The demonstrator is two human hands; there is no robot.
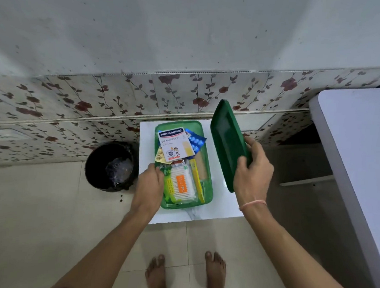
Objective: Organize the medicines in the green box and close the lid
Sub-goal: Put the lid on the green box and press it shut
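With the right hand (252,169) clamped on the tilted dark-green plastic lid (226,143) and the left hand (150,183) gripping the translucent green plastic box (209,184) wall, the raised white plaster carton (175,146) may block closure

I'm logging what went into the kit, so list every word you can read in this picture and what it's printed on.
"Hansaplast" on the white plaster box in the green box.
"WASHPROOF" on the same plaster box, under the brand name.
Orange label on the cotton bud pack: too blurred to read.
Writing on the yellow-green packet and the blue pill strips: too small to read.
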